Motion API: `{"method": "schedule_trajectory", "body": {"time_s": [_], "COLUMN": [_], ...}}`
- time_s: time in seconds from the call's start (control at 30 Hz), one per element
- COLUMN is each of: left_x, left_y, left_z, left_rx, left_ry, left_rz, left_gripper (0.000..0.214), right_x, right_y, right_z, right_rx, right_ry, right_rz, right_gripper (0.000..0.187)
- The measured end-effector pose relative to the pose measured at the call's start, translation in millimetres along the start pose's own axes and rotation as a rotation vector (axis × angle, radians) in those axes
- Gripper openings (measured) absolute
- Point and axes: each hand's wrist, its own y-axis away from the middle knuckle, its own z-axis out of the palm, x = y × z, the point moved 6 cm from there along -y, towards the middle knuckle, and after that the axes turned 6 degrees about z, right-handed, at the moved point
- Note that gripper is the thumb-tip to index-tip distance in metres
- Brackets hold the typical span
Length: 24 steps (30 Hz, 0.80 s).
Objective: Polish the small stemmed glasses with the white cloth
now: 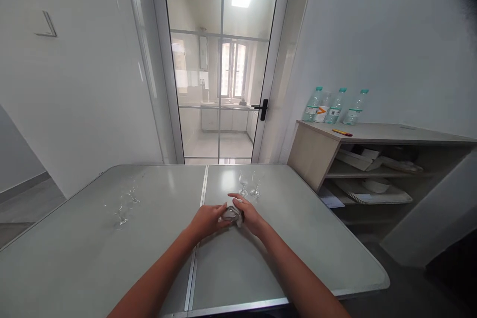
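Over the middle of the table, my left hand (209, 219) is closed around a clear glass (229, 214), whose full shape is hidden by my fingers. My right hand (249, 213) presses a crumpled white tissue or cloth (239, 219) against that glass from the other side. Just beyond my hands stand two small stemmed glasses, one stemmed glass (243, 185) beside another stemmed glass (255, 186). Farther left on the table are a near stemmed glass (121, 214) and a far stemmed glass (133, 195), both faint against the surface.
A metal seam (192, 268) divides the grey-white table (149, 263). On the right, a wooden shelf unit (313, 156) carries several bottles (335, 107) and a yellow-red pen-like object (342, 132); trays and papers fill its shelves. Behind the table is a glass door (219, 69).
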Motion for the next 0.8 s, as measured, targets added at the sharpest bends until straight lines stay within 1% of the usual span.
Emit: {"method": "schedule_trajectory", "body": {"time_s": [0.07,0.13,0.2,0.3,0.37,0.43,0.5,0.53,0.57,0.63,0.7,0.73,0.8], "left_x": [3,7,10,8,6,5,1,-1,-3,-2,0,0,0], "left_y": [-1,-3,-4,-2,-1,0,1,1,1,0,0,0,0], "left_z": [-5.4,-9.3,-8.0,0.1,4.0,4.1,2.5,1.2,-0.4,-3.0,-1.8,0.1,2.4], "left_rx": [0.027,0.018,-0.041,-0.158,-0.23,-0.258,-0.231,-0.198,-0.153,-0.062,-0.009,-0.006,-0.011], "left_ry": [0.126,0.353,0.586,0.832,0.934,0.958,0.871,0.779,0.655,0.349,0.082,-0.002,-0.063], "left_rz": [-0.042,-0.087,-0.152,-0.289,-0.314,-0.287,-0.263,-0.243,-0.207,-0.104,-0.011,0.017,0.036], "left_gripper": [0.05,0.046,0.047,0.054,0.056,0.055,0.055,0.055,0.054,0.049,0.047,0.05,0.055], "right_x": [-8,-16,-23,-30,-31,-31,-30,-28,-26,-16,-8,-6,-4], "right_y": [3,8,12,19,22,23,20,18,14,5,-1,-3,-4], "right_z": [1,2,2,2,4,8,7,5,3,-2,-6,-8,-10], "right_rx": [-0.031,-0.059,-0.072,-0.08,-0.101,-0.105,-0.055,-0.02,0.007,0.031,0.037,0.044,0.063], "right_ry": [0.015,0.057,0.112,0.226,0.314,0.391,0.407,0.377,0.325,0.181,0.052,0.01,-0.03], "right_rz": [-0.07,-0.137,-0.188,-0.271,-0.313,-0.348,-0.364,-0.348,-0.306,-0.166,-0.04,-0.008,0.005], "right_gripper": [0.06,0.055,0.05,0.047,0.047,0.047,0.045,0.045,0.044,0.045,0.047,0.048,0.05]}}
